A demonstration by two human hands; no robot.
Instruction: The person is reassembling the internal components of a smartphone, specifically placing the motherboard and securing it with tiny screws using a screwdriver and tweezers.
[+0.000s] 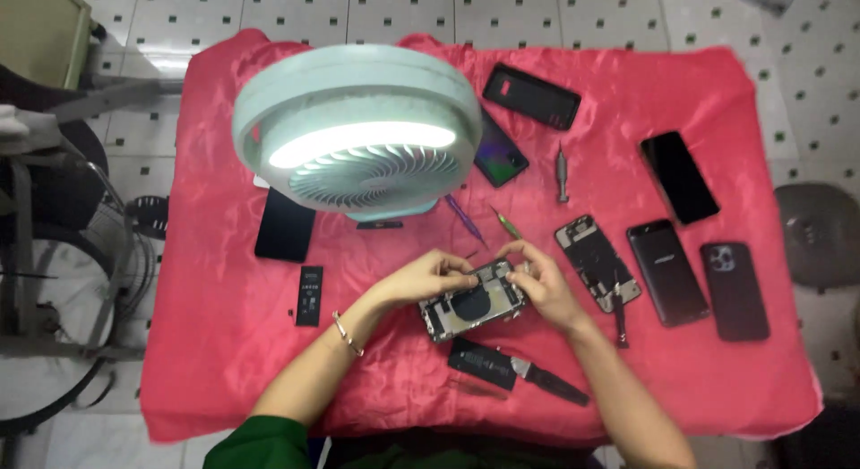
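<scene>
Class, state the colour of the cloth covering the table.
Red cloth, shown best in the head view.

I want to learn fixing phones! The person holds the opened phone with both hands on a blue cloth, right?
Not quite: the cloth is red, not blue. The head view shows it. The rest is right: the left hand and right hand both hold the opened phone over it.

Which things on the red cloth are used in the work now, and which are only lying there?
In use:
opened phone, held by left hand and right hand

Lying about:
fan with light
loose battery
grey screwdriver
four closed phones at right, e.g.
second opened phone
</scene>
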